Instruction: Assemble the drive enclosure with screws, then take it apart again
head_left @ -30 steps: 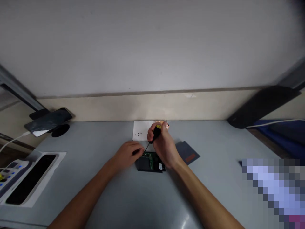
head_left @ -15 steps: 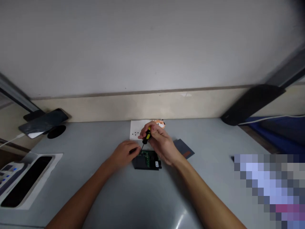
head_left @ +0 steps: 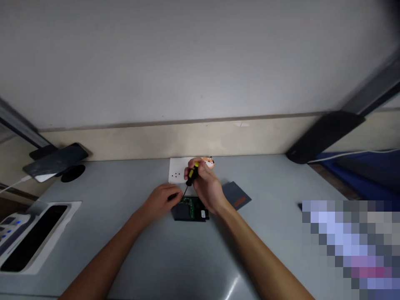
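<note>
Slim screwdriver with a black-and-yellow moulded handle (head_left: pixel 193 171) over a flat, black-cased electronic unit (head_left: pixel 190 208), on a smooth, faintly glossy grey tabletop (head_left: pixel 150 258). Clock directions take the unit as the dial's centre, except where stated. The right hand (head_left: pixel 208 188), at one o'clock, has its fingers curled shut around the screwdriver's handle. From those fingers the unit lies at six o'clock; the thin metal shaft slants down toward seven, its tip at the unit's eleven o'clock corner. Whether tip and unit touch cannot be told. The left hand (head_left: pixel 161 201), at ten o'clock, is nearer that corner; its thumb and fingers draw together beside the tip, but whether they pinch anything cannot be told. The unit's long axis runs from nine to three o'clock. Its exposed face shows a green circuit board (head_left: pixel 193 206), a dull dark rectangle toward nine and a small white label (head_left: pixel 203 214) toward four. Between eleven and twelve lies a white paper sheet (head_left: pixel 173 165) bearing several tiny dark pieces (head_left: pixel 176 173); between two and three, a flat slate-grey panel with a reddish-brown patch (head_left: pixel 240 203).
</note>
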Demonstrator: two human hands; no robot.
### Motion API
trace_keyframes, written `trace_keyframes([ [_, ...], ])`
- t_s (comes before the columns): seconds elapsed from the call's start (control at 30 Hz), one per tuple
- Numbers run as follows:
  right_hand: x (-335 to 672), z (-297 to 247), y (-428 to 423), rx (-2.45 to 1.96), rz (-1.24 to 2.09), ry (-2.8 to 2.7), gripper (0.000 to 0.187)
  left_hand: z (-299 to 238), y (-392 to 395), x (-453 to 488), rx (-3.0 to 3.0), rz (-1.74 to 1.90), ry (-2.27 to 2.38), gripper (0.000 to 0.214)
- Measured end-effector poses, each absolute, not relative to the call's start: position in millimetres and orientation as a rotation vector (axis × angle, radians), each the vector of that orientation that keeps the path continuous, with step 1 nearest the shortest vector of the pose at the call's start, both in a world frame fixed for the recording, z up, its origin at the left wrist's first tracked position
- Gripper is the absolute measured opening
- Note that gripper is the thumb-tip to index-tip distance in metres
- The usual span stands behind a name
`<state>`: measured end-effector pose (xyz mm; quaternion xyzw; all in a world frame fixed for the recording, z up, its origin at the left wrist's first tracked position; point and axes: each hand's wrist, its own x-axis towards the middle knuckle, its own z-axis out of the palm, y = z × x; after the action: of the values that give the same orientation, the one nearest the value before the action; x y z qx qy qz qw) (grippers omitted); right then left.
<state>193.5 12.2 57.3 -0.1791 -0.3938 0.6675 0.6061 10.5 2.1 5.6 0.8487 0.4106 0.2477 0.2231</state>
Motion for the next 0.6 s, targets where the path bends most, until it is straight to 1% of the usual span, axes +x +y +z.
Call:
trace_keyframes([
  [0.07,196.9,56.8,13.7,-0.392,1.579,-0.884,0.024,5.7,1.9,10.0,2.349,0.679,1.13,0.031],
  [0.2,202.4,59.3,9.3,-0.362,1.621,-0.919,0.019,7.1,0.3,9.5,2.378,0.66,1.125,0.033],
  [0.37,194.1,62.7,-3.3,-0.406,1.555,-0.997,0.029,8.5,-2.1,11.7,2.374,0.659,1.138,0.034],
  [0.47,187.3,59.4,-5.9,-0.459,1.469,-1.043,0.018,9.1,-3.3,13.4,2.345,0.675,1.147,0.033],
  [0.6,187.1,55.9,-3.7,-0.442,1.418,-1.074,0.016,10.6,-4.6,14.1,2.324,0.696,1.166,0.031],
])
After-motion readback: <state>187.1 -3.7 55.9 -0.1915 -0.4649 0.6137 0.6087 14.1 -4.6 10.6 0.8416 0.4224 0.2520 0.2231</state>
